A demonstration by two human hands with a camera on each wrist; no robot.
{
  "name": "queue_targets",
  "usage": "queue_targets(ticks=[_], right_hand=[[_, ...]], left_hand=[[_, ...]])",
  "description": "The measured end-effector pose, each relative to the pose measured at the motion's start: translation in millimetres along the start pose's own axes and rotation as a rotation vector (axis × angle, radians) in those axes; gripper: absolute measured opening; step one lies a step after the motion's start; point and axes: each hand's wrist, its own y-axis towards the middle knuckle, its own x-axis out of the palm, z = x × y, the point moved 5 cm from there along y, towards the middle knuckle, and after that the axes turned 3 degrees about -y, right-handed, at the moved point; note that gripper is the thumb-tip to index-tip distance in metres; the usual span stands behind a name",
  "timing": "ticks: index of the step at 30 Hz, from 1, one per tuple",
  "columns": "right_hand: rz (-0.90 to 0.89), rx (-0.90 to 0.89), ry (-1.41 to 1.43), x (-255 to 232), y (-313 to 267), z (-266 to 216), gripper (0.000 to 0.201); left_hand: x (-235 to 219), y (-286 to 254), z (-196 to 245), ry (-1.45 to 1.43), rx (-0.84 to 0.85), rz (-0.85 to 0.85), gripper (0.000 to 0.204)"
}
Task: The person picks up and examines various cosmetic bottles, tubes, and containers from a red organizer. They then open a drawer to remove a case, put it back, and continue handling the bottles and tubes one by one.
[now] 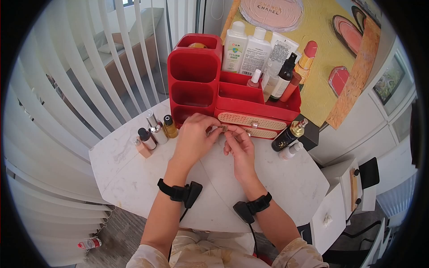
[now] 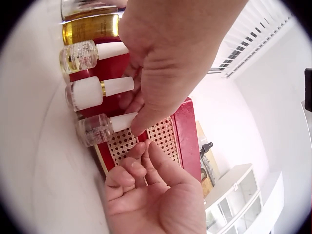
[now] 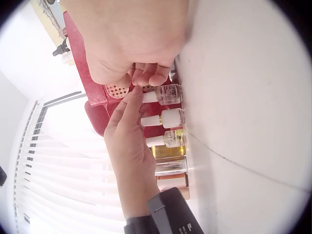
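Note:
In the head view my left hand (image 1: 193,136) reaches over the table at the front of a red organizer (image 1: 196,100), its fingers bent. From the other side my right hand (image 1: 242,149) comes in, fingers curled and fingertips close to the left hand's. Both sets of fingertips are in front of the woven drawer fronts (image 1: 250,119). Three white-capped nail polish bottles stand in a row below my left hand: a clear one (image 2: 95,130), a white one (image 2: 87,93) and a yellowish one (image 2: 79,57). The left thumb overlaps the clear bottle's cap. I cannot tell whether either hand pinches something.
Several cosmetic bottles (image 1: 156,129) stand left of the organizer; a black spray bottle (image 1: 288,135) and a small white bottle (image 1: 290,151) stand at its right. Tall bottles (image 1: 254,51) fill its upper tray. The marble-look table (image 1: 286,187) has an angled edge; blinds (image 1: 58,89) hang at left.

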Motion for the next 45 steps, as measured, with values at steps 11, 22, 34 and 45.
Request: queue_targets(ticks=[11, 22, 34, 45], right_hand=[[-0.007, 0.011, 0.023, 0.3, 0.2, 1.0, 0.022], [0.02, 0.018, 0.045, -3.5, 3.0, 3.8, 0.021], [0.025, 0.033, 0.039, -2.8, 3.6, 7.8, 0.021], [0.055, 0.022, 0.032, -3.2, 5.7, 10.4, 0.018]], left_hand=[[-1.9, 1.1, 4.9, -0.037, 0.023, 0.06, 0.016], [-10.3, 8.6, 26.9, -0.169, 0.04, 0.254, 0.01], [-10.3, 65.6, 91.2, -0.016, 0.254, 0.152, 0.013], [27.6, 109.2, 90.0, 0.181, 0.323, -0.101, 0.034]])
